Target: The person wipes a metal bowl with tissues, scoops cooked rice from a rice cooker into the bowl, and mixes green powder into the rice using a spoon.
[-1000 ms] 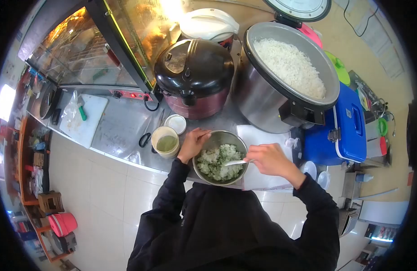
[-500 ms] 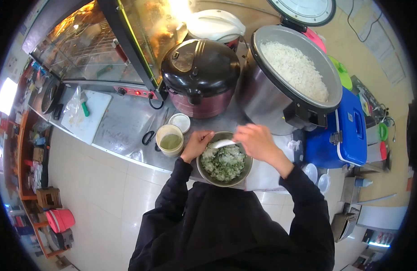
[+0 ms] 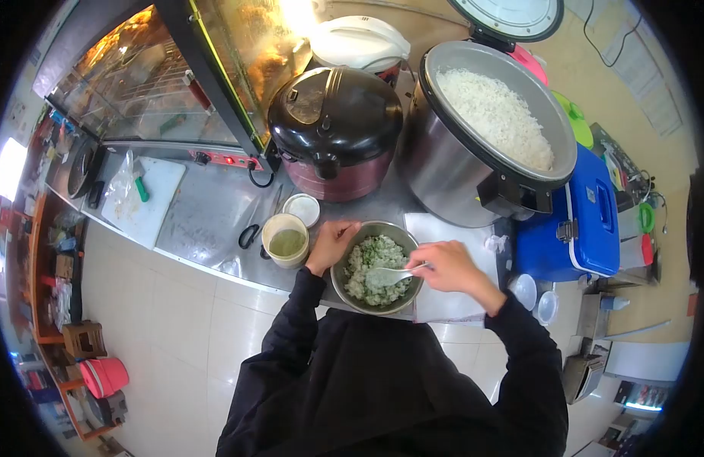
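A metal bowl [image 3: 340, 289] stands at the counter's front edge, holding white rice mixed with green flakes [image 3: 369, 263]. My left hand [image 3: 334, 245] pinches the bowl's upper left rim. In my right hand [image 3: 448, 265] is the handle of a white spoon [image 3: 390, 276], its head pressed into the rice at the middle of the bowl. Left of my left hand sits an open tub [image 3: 273, 227] with green powder [image 3: 287, 242] inside. Its pale round lid [image 3: 302, 209] lies behind it. Under my right wrist spreads a white cloth or paper [image 3: 456, 297].
Behind the bowl are a closed dark rice cooker [image 3: 335, 122] and a large open cooker [image 3: 451, 183] full of white rice. A blue cooler box [image 3: 569, 221] stands right. Scissors [image 3: 249, 236], a cutting board [image 3: 158, 198] and a glass-fronted oven [image 3: 169, 84] lie leftward.
My right hand has come from behind the bowl down to its right side, and the spoon has swung from the back rim into the rice. My left hand stays on the rim.
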A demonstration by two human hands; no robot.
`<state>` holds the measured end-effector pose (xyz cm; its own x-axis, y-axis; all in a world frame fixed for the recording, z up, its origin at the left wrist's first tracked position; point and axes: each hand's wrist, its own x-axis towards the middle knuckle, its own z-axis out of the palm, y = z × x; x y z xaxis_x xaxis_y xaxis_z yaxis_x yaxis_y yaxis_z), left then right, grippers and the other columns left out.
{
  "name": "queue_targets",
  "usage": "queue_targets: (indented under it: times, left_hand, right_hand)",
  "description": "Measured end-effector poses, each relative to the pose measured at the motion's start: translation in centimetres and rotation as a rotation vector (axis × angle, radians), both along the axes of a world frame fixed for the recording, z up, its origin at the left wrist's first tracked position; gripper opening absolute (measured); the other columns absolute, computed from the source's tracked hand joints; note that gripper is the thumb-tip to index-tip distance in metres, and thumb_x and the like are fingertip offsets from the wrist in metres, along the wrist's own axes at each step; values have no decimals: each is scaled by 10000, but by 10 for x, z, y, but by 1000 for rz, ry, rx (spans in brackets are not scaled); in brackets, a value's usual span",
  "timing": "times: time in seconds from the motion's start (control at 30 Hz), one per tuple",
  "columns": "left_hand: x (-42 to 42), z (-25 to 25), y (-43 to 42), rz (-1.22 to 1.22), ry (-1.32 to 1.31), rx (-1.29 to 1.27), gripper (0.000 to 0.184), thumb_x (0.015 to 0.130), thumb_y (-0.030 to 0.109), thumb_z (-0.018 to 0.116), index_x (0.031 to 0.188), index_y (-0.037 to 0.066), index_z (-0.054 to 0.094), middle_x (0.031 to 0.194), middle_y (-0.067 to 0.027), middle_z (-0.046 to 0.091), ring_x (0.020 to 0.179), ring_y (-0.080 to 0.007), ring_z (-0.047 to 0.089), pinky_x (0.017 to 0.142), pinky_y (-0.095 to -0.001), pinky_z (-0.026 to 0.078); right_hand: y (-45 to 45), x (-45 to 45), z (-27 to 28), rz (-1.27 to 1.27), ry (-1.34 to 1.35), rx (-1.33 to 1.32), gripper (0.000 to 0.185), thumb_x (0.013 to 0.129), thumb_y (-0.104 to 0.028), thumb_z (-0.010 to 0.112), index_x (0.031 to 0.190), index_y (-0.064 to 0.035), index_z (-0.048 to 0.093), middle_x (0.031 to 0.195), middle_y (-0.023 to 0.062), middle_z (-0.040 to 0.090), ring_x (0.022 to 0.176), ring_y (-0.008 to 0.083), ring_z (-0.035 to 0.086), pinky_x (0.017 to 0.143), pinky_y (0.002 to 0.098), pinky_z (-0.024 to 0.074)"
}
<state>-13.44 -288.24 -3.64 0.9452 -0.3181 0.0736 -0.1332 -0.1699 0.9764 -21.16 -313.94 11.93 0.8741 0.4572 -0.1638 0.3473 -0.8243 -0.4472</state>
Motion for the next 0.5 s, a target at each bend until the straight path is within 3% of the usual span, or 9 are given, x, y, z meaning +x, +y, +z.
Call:
queue_targets:
  times: [0.07,0.17,0.33,0.4,0.5]
  left_hand:
    - [-3,8,1,-9,28,39,304,963,248,621,1061,-28,701,783,-134,687,720,-113,574,669,-317,466]
    - [-7,10,2,8,76,6,314,972,249,611,1060,-41,694,798,-121,699,736,-108,580,678,-309,469]
    - [-16,9,8,70,93,-13,322,984,248,598,1050,-54,685,770,-84,680,725,-91,551,665,-295,459]
    - [-20,1,5,113,66,-90,316,982,244,597,1042,-54,685,736,-80,656,711,-85,529,648,-295,447]
    - [-15,16,0,42,51,50,303,972,235,608,1026,-52,688,689,-84,623,675,-85,504,612,-299,427]
  right_hand:
    - [13,1,-47,-53,-94,-111,91,799,-123,645,869,-163,686,827,0,649,773,253,675,630,398,515]
    - [31,7,-49,-126,-223,-113,99,797,-114,636,855,-178,683,828,-5,647,750,260,673,611,412,511]
    - [19,-4,9,-204,-255,20,94,737,-111,702,814,-164,707,796,6,644,738,260,664,610,405,497]
    - [9,9,-6,-215,-269,-76,103,734,-99,694,810,-167,708,794,10,644,735,267,661,609,408,494]
    - [18,33,-57,-151,-216,-67,110,723,-85,671,800,-157,704,797,21,645,742,274,661,628,422,495]
